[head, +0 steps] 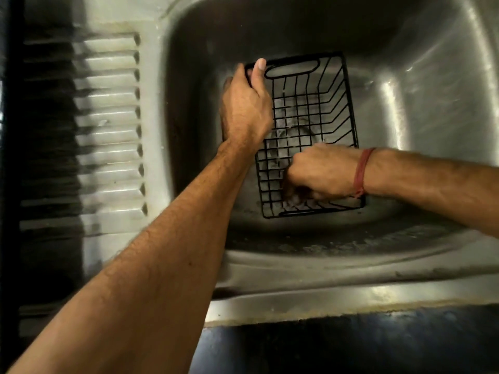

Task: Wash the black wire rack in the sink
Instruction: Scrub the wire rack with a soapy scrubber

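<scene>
Deep in the steel sink (pixel 421 85), over the drain, lies the black wire rack (pixel 310 117), tilted up at its far end. Best kept braced there by the left hand (pixel 247 109), grip wrapped round the rack's far-left corner, thumb over the rim. Inside the rack's near end, the right hand (pixel 321 171) fisted against the wires (any scrubber hidden; cannot tell what that grip holds). Worth scrubbing along each wire, crossings included.
</scene>
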{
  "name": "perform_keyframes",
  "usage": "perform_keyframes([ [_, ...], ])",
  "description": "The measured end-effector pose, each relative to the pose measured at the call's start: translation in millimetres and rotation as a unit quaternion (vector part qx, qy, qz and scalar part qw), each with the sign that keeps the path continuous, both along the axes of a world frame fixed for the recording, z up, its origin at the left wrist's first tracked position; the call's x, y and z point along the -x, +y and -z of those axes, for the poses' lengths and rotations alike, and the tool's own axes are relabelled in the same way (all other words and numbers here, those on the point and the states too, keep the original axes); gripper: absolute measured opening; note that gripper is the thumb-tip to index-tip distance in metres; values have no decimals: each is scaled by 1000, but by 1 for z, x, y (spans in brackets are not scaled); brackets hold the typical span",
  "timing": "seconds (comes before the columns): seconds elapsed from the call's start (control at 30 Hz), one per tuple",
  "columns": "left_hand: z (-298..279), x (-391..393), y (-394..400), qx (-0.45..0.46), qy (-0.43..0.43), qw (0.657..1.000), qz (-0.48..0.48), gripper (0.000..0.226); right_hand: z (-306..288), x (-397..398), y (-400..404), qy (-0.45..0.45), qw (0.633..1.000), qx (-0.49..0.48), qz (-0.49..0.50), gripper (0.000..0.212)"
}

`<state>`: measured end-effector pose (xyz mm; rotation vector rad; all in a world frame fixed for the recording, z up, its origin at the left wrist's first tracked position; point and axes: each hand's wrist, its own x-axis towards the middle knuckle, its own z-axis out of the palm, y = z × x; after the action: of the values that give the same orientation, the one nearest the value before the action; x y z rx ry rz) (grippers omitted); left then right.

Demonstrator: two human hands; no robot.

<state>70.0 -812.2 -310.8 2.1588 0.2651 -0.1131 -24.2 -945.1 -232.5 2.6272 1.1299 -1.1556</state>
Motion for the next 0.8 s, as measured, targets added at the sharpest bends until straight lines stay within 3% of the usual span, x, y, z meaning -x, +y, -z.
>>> perform_keyframes([
  [0.23,-5,-4,1,-38,4,999,36,35,-12,-55,-8,-213,969,32,120,16],
  [0.3,-5,-3,0,-48,3,998,36,33,-12,-47,-3,-196,975,32,104,21],
  [0.4,-6,-3,0,-48,3,998,35,33,-19,-15,2,-63,997,38,14,26],
  [0.47,-5,-2,0,-46,4,998,35,33,-21,-12,-2,-36,998,50,-12,28],
  [0.57,-7,-2,0,-45,6,998,36,34,-14,-45,-9,-137,987,35,74,21],
  [0.67,-6,-2,0,-48,1,998,33,34,-8,-77,-4,-253,948,21,191,15],
  [0.8,-3,-3,0,-41,0,999,25,36,-2,-66,11,-263,944,7,198,14],
])
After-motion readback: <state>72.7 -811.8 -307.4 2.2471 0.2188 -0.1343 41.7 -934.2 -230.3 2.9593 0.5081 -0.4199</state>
